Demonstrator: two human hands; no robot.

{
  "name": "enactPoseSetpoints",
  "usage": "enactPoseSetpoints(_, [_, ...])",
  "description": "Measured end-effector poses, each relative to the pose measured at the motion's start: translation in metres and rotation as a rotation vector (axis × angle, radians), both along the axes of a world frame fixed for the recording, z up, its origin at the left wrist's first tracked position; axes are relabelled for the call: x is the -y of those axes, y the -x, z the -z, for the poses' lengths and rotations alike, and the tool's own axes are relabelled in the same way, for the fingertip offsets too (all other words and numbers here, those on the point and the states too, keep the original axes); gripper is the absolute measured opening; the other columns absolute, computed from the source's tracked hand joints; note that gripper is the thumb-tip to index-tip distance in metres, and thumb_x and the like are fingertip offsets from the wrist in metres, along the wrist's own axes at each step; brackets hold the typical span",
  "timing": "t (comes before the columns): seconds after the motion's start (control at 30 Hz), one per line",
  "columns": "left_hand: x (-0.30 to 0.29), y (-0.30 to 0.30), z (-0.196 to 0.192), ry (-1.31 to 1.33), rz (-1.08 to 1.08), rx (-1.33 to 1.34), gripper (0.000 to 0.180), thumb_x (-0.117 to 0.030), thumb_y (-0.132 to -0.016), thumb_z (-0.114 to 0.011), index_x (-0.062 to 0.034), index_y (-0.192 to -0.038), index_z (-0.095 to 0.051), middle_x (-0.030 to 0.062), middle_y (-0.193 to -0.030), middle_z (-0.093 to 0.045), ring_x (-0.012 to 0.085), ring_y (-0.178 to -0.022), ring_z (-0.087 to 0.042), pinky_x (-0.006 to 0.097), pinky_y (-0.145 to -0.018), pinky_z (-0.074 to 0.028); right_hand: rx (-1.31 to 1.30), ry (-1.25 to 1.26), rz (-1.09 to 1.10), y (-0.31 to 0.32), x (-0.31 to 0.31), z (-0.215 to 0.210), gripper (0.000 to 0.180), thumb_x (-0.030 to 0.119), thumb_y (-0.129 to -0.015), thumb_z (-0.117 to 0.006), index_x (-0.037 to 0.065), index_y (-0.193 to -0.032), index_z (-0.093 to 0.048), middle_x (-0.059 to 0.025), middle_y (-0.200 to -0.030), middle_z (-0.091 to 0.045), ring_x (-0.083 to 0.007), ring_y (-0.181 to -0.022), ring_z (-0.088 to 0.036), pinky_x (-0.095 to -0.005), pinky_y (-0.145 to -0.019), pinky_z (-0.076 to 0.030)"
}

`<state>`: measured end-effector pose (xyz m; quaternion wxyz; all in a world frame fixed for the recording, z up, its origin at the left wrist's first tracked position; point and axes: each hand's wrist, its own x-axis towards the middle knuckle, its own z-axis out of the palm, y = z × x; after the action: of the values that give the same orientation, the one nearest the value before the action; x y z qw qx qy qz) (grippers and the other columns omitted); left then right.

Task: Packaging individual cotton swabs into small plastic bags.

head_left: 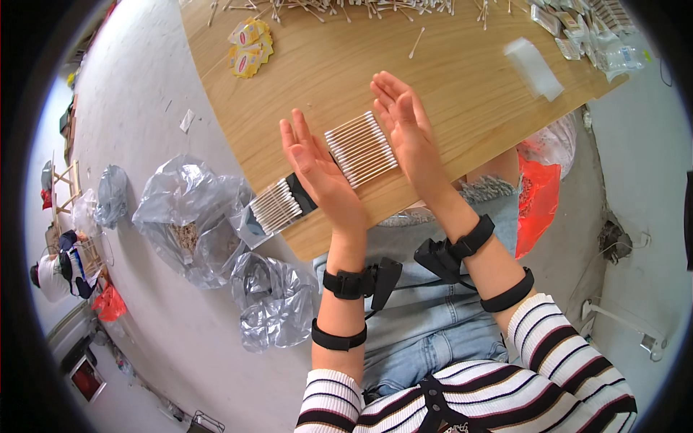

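Note:
A flat row of wooden-stick cotton swabs (361, 150) lies side by side near the front edge of the wooden table. My left hand (321, 172) is just left of the row, its fingers stretched out and nothing gripped. On the row's right side my right hand (411, 136) is also held with fingers extended and nothing in it. The palms face each other across the swabs; I cannot tell whether they touch the ends. Left of my left wrist, a second bunch of cotton swabs (275, 209) lies in a clear bag at the table corner, next to a dark strip.
Loose cotton swabs (361, 7) spread along the table's far edge, and a single swab (416, 43) lies nearer. Yellow cards (250, 49) sit far left; a white translucent packet (533, 68) and wrapped packs (603, 36) are at right. Grey plastic bags (189, 216) stand on the floor.

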<state>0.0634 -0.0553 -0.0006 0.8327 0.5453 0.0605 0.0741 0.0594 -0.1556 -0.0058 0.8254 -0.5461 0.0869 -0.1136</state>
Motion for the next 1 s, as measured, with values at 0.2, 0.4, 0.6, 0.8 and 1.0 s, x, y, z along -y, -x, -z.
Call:
enactPoseSetpoints(0.2, [-0.012,0.005,0.009,-0.704,0.112,0.19,0.073,-0.046,-0.1,-0.042,0.0035,-0.15,-0.02,0.0194,-0.156,-0.025,0.0273,-0.148,-0.015,0.042,-0.119,-0.009,0.034,0.159,-0.004,0.003,0.012,0.003,0.064,0.047,-0.101,-0.045,-0.004,-0.14,-0.038,-0.0189,-0.142,-0.044,-0.0257,-0.138,-0.038,-0.0351,-0.113,-0.029])
enactPoseSetpoints(0.4, [-0.018,0.028,0.01,-1.67,0.398,0.378,0.098,-0.062,-0.087,-0.053,0.0092,-0.147,-0.024,0.0242,-0.156,-0.021,0.0356,-0.148,-0.014,0.047,-0.119,-0.009,0.15,0.849,0.0,0.018,0.05,0.007,0.037,0.025,-0.098,-0.053,0.002,-0.127,-0.052,-0.016,-0.134,-0.053,-0.0294,-0.126,-0.049,-0.0371,-0.104,-0.039])
enactPoseSetpoints(0.6, [-0.017,0.028,0.016,-1.65,0.376,0.386,0.094,-0.06,-0.089,-0.053,0.0092,-0.146,-0.025,0.0253,-0.155,-0.023,0.0358,-0.147,-0.017,0.047,-0.118,-0.015,0.128,0.912,-0.042,0.025,0.049,0.012,0.018,-0.007,-0.078,-0.052,0.004,-0.088,-0.063,-0.0111,-0.124,-0.059,-0.029,-0.115,-0.055,-0.0332,-0.086,-0.049])
enactPoseSetpoints(0.8, [-0.016,0.028,0.019,-1.634,0.346,0.42,0.093,-0.06,-0.089,-0.053,0.0099,-0.145,-0.027,0.0256,-0.154,-0.025,0.036,-0.146,-0.02,0.047,-0.118,-0.016,0.267,0.931,-0.013,0.025,0.05,0.022,0.017,-0.011,-0.072,-0.051,0.001,-0.066,-0.061,-0.009,-0.116,-0.064,-0.0266,-0.116,-0.056,-0.033,-0.089,-0.048])
enactPoseSetpoints(1.0, [-0.017,0.026,0.022,-1.662,0.324,0.437,0.094,-0.061,-0.089,-0.051,0.0108,-0.144,-0.028,0.0261,-0.153,-0.026,0.036,-0.146,-0.021,0.046,-0.118,-0.016,0.3,0.97,-0.036,0.023,0.049,0.02,0.014,-0.006,-0.067,-0.055,0.004,-0.061,-0.062,-0.0079,-0.109,-0.067,-0.0271,-0.116,-0.056,-0.0377,-0.092,-0.048])
